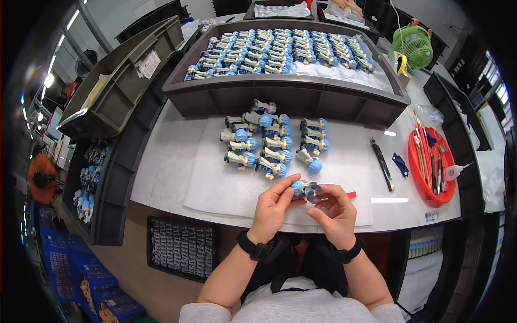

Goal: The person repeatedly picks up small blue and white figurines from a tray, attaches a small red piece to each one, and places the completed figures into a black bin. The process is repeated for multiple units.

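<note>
My left hand [276, 207] and my right hand [336, 210] together hold one small figurine [306, 189] with a blue head and grey body, just above the near edge of the white mat [215, 188]. The left fingers pinch the blue head; the right fingers grip the grey body. Several more such figurines [272, 142] lie in rows on the mat right behind my hands. Behind them a large dark tray [280, 94] holds many more figurines [280, 51] in rows.
A red tray [425, 191] of brushes and tools sits at the right, with a black tool [382, 163] and a blue scrap [400, 164] beside it. Grey bins [116, 81] stand at the left, a green fan [413, 47] at the far right. A dark tray [182, 247] of small parts lies under the table edge.
</note>
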`<action>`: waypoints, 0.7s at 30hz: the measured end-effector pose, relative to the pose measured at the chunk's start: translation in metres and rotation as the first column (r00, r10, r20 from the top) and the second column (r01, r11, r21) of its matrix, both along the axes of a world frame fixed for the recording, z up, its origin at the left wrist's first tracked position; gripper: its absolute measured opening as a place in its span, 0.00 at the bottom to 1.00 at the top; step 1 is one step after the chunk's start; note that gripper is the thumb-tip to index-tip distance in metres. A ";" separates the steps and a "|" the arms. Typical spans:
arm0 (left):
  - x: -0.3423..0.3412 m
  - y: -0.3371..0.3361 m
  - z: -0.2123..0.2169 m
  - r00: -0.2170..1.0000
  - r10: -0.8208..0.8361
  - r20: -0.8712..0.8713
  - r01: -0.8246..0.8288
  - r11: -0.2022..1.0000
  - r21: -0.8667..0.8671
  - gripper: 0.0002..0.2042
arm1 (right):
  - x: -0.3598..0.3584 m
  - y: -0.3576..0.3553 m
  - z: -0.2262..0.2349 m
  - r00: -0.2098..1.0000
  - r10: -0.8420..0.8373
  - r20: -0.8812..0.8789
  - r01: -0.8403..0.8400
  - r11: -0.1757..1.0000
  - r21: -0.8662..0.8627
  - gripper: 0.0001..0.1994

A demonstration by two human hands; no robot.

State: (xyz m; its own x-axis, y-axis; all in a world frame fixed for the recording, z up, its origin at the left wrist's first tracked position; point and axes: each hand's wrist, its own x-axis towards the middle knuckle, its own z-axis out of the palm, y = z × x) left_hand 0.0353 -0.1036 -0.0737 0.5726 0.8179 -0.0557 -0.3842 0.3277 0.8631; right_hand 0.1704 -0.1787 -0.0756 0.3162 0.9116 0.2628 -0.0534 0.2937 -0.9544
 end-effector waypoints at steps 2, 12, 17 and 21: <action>-0.001 0.002 -0.002 1.000 -0.029 -0.007 0.029 1.000 -0.009 0.15 | 0.000 0.000 0.000 1.000 0.012 0.003 -0.012 1.000 0.014 0.23; -0.002 -0.002 0.003 0.999 0.032 0.008 -0.032 0.999 0.015 0.16 | 0.000 -0.002 0.002 0.995 0.031 -0.097 -0.031 1.000 -0.001 0.21; -0.005 -0.004 -0.001 0.991 0.089 0.103 -0.095 0.994 0.057 0.18 | -0.003 -0.002 0.005 0.994 0.008 -0.108 -0.017 0.997 -0.076 0.20; -0.007 -0.003 0.002 0.982 0.114 0.149 -0.125 0.990 0.063 0.19 | -0.008 -0.001 0.006 0.994 0.018 -0.107 -0.025 0.997 -0.069 0.19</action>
State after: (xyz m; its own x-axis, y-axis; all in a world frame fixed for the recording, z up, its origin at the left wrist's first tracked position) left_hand 0.0282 -0.1069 -0.0716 0.4681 0.8799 0.0817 -0.5397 0.2115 0.8149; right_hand 0.1628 -0.1795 -0.0697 0.3188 0.9335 0.1643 -0.1610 0.2241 -0.9612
